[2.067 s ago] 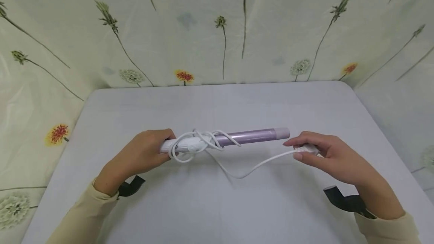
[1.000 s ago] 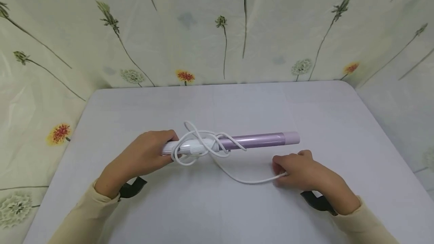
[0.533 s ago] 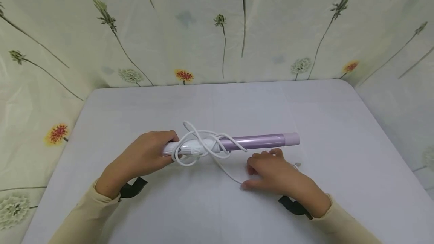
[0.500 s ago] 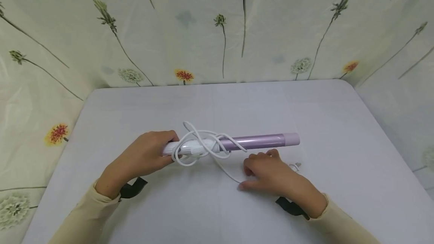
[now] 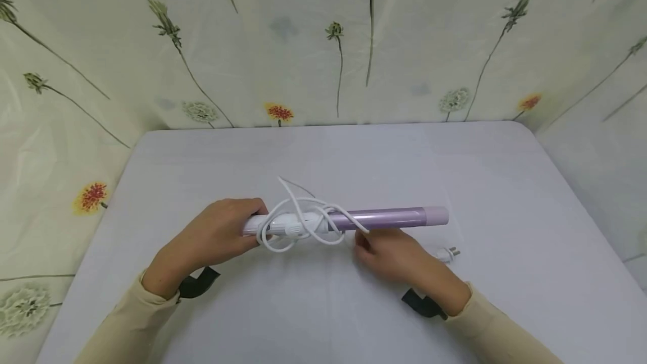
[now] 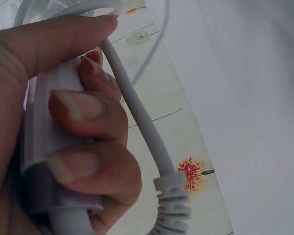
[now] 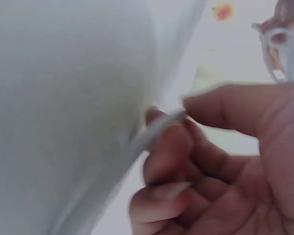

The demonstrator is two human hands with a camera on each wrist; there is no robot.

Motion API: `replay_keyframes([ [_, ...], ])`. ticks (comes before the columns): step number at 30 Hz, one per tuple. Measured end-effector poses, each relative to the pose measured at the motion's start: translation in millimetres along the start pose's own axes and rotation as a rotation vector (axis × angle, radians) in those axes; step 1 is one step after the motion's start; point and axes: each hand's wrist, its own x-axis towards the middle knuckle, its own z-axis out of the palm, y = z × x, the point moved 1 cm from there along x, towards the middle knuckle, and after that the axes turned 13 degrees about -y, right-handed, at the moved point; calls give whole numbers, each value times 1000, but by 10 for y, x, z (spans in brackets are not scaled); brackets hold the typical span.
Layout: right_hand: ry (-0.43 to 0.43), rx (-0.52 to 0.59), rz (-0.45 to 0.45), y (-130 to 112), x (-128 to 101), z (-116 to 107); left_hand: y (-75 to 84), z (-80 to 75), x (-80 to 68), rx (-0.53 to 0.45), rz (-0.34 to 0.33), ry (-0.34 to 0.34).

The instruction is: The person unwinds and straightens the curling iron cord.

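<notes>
My left hand (image 5: 214, 232) grips the white handle of a curling iron (image 5: 384, 218) with a purple barrel and pale tip. The iron is held level over the table, its tip to the right. Loose loops of white cord (image 6: 137, 105) wind round the handle and the near part of the barrel. In the left wrist view, several fingers curl round the handle, beside the ribbed cord sleeve (image 6: 171, 203). Just below the barrel, my right hand (image 5: 391, 254) pinches the cord between thumb and fingers, partly behind a loop. The white two-pin plug (image 5: 445, 254) lies right of that hand.
A white-covered table (image 5: 470, 167) with rounded far corners lies beneath. Behind it and at both sides hangs a flower-patterned sheet (image 5: 242, 60). Black camera mounts (image 5: 199, 282) stick out under both wrists.
My right hand has let go of the plug, moved left along the cord and come up under the barrel. The plug now shows behind the wrist. My left hand keeps its grip.
</notes>
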Motion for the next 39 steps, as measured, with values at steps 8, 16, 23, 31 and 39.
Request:
replay_keyframes([
  [8,193,252,-31,182,-75,-294,3,-7,5,-38,-5,-10],
  [16,421,250,-124,436,-130,-475,12,-26,-11,-40,18,-3],
  [23,434,415,-79,584,-222,-648,14,-13,-34,-48,14,-8],
  [31,565,530,-112,735,-388,-825,-17,10,-48,-41,22,-18],
  [39,572,729,-412,630,-635,-953,-70,20,-53,-13,7,-8],
])
